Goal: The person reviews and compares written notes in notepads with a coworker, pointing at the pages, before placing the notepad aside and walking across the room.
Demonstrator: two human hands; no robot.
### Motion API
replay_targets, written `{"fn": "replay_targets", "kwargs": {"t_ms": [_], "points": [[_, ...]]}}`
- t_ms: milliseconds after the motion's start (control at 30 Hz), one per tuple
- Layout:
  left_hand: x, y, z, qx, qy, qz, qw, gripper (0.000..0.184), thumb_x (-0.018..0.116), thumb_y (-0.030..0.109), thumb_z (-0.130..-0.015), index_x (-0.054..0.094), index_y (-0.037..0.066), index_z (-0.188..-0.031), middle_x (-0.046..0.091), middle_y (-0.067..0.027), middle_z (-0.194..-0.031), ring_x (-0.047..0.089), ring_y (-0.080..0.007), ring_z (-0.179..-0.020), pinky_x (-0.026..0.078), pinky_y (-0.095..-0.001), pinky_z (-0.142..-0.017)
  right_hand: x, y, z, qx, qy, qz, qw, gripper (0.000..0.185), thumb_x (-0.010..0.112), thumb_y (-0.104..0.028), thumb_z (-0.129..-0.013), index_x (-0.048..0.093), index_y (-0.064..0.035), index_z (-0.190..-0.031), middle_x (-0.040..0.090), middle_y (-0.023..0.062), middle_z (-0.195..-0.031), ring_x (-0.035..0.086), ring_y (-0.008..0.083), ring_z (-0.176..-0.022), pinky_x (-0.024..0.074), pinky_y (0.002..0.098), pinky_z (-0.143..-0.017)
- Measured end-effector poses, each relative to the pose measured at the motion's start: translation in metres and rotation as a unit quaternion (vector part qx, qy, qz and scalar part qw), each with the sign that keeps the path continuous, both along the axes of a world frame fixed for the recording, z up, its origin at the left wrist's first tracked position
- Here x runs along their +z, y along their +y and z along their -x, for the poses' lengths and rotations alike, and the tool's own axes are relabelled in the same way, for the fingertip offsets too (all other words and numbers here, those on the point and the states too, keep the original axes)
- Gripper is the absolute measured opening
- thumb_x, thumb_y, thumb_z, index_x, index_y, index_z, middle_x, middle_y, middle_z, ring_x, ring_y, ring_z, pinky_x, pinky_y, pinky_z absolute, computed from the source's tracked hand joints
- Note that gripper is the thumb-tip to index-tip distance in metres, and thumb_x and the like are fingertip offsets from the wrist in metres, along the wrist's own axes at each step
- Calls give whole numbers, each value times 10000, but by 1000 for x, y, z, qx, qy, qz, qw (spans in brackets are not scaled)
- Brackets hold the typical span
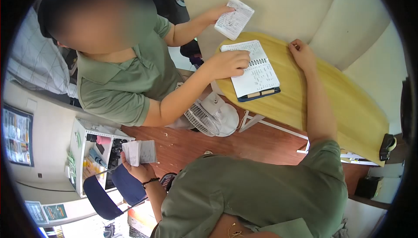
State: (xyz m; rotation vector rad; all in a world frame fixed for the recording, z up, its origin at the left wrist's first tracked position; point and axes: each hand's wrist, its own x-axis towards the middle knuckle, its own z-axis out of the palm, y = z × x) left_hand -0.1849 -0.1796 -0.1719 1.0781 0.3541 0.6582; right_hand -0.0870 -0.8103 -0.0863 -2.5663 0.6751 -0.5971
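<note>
My left hand (138, 172), with a dark beaded bracelet at the wrist, is closed around a small open notebook (140, 152) with handwritten pages. It is held low at my left side. My right hand (302, 55) rests at the far edge of the yellow ironing board (292, 101), its fingers loosely curled and nothing visible in them. Left of that hand, an open spiral notebook (261, 76) with handwriting lies on the board. A co-worker's hand (230, 64) rests on its page. The co-worker's other hand (219, 13) holds up a written notepad (234, 19).
A co-worker in a green shirt (126, 79) stands at the board's left end. Below it, a white fan (215, 115) stands on the wooden floor. A blue folding chair (102, 197) and a white shelf (80, 155) are at left. A tape dispenser (387, 146) sits at the board's right end.
</note>
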Motion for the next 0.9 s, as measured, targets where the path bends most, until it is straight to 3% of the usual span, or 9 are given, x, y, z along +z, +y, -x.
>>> {"fn": "replay_targets", "kwargs": {"t_ms": [167, 467, 900], "points": [[4, -2, -7, -3, 11, 18, 1000, 418, 502, 61, -902, 366, 105, -1294, 481, -130, -1292, 521, -301, -1137, 492, -496, -911, 1, 2, 1, 7, -11, 4, 1000, 258, 574, -353, -835, 652, -133, -946, 674, 126, -828, 642, 313, -795, 498, 393, -718], [18, -8, -16, 41, 25, 13, 999, 544, 484, 60, -921, 239, 239, -1373, 405, -124, -1360, 494, -314, -1161, 477, -532, -918, 0, -2, -2, 3, 1, 20, 1000, 264, 570, -363, -835, 652, -138, -946, 674, 131, -834, 642, 320, -806, 500, 408, -725], [12, -6, -10, 40, 27, 12, 999, 572, 437, 56, -940, 183, 269, -1406, 379, -136, -1379, 477, -315, -1180, 459, -532, -941, -1, -1, -1, -5, 6, 7, 1000, 258, 577, -365, -830, 658, -151, -951, 676, 118, -855, 641, 307, -820, 495, 400, -729]]}}
